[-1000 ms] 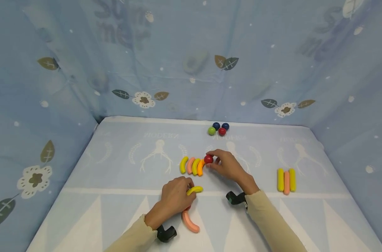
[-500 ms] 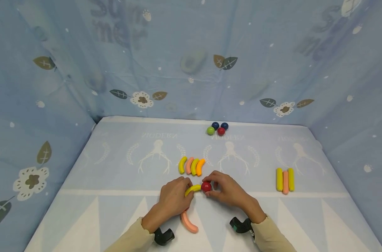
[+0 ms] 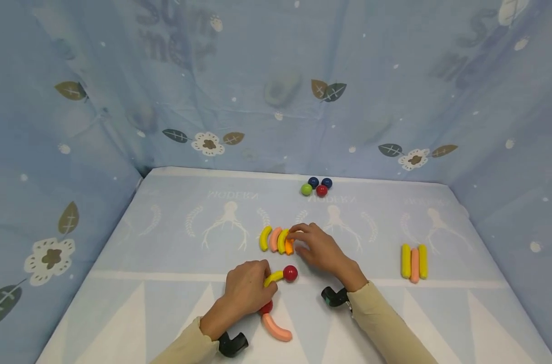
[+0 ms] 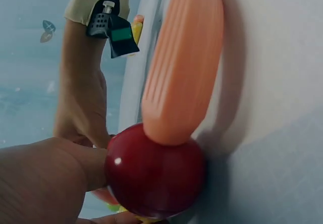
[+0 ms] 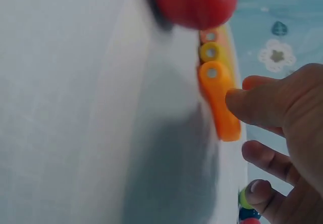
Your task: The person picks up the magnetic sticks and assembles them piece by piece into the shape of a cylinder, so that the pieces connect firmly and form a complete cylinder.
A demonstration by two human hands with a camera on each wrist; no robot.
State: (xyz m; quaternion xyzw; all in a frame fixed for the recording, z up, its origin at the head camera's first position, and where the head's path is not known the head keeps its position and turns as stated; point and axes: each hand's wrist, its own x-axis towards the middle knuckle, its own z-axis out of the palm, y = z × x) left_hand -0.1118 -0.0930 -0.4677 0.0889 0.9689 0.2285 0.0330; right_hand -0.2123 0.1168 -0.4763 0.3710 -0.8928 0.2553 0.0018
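My left hand (image 3: 247, 287) holds a yellow curved stick (image 3: 274, 277) of a magnetic building set between thumb and fingers. One red ball (image 3: 290, 273) sits at the stick's far end. A second red ball (image 4: 154, 172) is beside the left thumb, with a salmon curved stick (image 3: 276, 328) joined to it. My right hand (image 3: 322, 252) is at the orange curved stick (image 5: 220, 103), the rightmost of a short row. In the right wrist view its thumb overlaps this stick, and the fingers are spread apart. The orange stick's near end shows a round metal disc.
Left of the orange stick lie yellow (image 3: 264, 238) and salmon (image 3: 275, 239) curved sticks. Blue, green (image 3: 306, 189) and red (image 3: 321, 190) balls cluster at the table's back edge. Three straight sticks (image 3: 414, 265) lie at the right. A patterned blue curtain (image 3: 276, 101) surrounds the table.
My right hand brought a red ball to the yellow stick's end, let go of it there, and moved back up to the orange stick. The left hand keeps its grip, shifting slightly left.
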